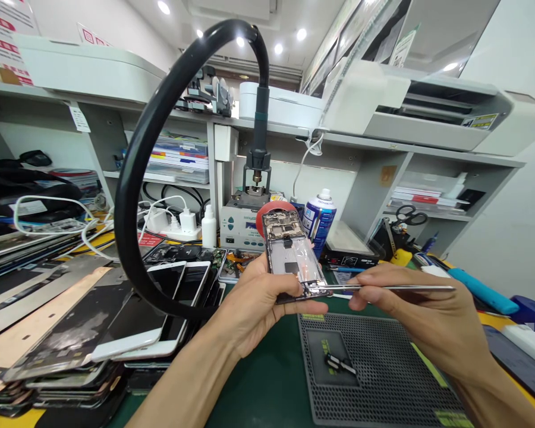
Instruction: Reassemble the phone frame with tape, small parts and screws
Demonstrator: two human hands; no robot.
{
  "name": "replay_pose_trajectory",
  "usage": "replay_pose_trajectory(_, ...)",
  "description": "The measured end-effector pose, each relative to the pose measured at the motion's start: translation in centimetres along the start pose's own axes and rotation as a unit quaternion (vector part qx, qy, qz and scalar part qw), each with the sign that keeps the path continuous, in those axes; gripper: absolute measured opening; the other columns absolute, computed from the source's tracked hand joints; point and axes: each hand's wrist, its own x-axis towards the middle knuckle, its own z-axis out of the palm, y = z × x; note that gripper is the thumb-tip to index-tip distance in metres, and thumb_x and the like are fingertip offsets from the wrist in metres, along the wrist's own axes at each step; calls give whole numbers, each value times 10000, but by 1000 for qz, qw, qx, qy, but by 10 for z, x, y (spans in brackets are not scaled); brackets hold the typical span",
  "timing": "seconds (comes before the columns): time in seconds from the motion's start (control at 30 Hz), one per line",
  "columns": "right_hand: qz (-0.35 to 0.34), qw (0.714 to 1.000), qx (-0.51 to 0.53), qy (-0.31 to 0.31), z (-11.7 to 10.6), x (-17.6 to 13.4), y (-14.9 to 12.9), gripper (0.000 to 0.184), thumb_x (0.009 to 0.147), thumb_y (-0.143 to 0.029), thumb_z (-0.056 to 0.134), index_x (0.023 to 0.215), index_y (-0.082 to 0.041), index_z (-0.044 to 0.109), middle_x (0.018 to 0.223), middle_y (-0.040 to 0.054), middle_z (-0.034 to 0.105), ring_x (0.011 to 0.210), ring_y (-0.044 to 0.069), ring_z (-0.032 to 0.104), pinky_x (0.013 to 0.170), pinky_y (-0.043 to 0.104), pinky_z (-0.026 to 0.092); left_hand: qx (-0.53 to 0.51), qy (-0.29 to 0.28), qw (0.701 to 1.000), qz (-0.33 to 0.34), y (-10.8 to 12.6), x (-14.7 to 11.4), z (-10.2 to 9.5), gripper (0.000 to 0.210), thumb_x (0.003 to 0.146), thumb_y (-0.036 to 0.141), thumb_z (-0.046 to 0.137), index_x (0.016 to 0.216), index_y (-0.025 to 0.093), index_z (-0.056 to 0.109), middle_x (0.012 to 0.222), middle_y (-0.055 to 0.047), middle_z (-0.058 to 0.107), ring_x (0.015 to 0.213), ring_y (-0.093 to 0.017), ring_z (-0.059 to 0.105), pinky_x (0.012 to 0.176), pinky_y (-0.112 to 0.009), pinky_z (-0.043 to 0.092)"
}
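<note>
My left hand (267, 288) grips an opened phone frame (299, 257) by its lower end, tilted up above the bench. Its circuit board shows at the top, and the middle section is a bare silvery recess. In my right hand (421, 303) is a thin metal tool, tweezers or a pry tool (396, 288), pinched between thumb and fingers. The tool's tip reaches the small parts at the phone's bottom edge, near my left thumb; exactly what it touches is too small to tell. Small black parts (340, 363) lie on the perforated mat (374, 380) below.
Stacked phones and screens (80, 315) fill the left. A thick black hose (131, 178) loops up to a holder on a control box (241, 220). Behind the phone stand a red round object (274, 207) and a spray can (320, 220). Scissors (411, 215) and other tools are at right.
</note>
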Motion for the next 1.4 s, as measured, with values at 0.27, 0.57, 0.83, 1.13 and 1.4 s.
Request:
replay_pose_trajectory(0.27, 96, 995, 5, 34, 0, 2, 1, 26, 827, -283, 777, 817, -282, 800, 615, -12, 747, 624, 151, 705, 654, 225, 609, -2, -35, 999, -2, -1, -1, -1, 371, 728, -68, 583, 1041, 125, 631, 933, -54, 682, 856, -194, 676, 754, -417, 667)
replay_pose_trajectory(0.57, 136, 986, 100, 14, -2, 4, 12, 80, 831, -298, 778, 893, -251, 796, 627, 13, 756, 611, 154, 714, 642, 241, 594, 9, -56, 998, 1, 1, -3, -3, 429, 747, -49, 566, 1137, 119, 631, 1102, -133, 695, 981, -262, 676, 786, -422, 654)
replay_pose_trajectory(0.83, 128, 990, 62, 26, 2, 4, 7, 86, 811, -308, 795, 864, -241, 799, 612, 13, 754, 594, 163, 716, 612, 239, 612, -3, -57, 998, 5, -1, -1, -2, 416, 750, -65, 566, 1108, 135, 638, 1034, -81, 713, 906, -209, 684, 776, -408, 660)
replay_pose_trajectory(1.13, 115, 992, 35, 51, 9, 3, 0, 83, 808, -314, 791, 818, -232, 797, 622, 20, 756, 595, 189, 725, 600, 269, 635, 7, -45, 999, 6, -1, -3, -3, 397, 763, -43, 577, 1119, 129, 615, 1041, -85, 721, 897, -220, 698, 778, -413, 658)
replay_pose_trajectory(1.4, 106, 990, 21, 88, 18, 0, -9, 64, 800, -300, 786, 781, -240, 794, 596, 11, 738, 576, 189, 709, 576, 269, 629, 16, -46, 999, 8, -3, -3, -3, 424, 759, -29, 574, 1146, 142, 607, 1128, -114, 701, 997, -257, 689, 772, -385, 658)
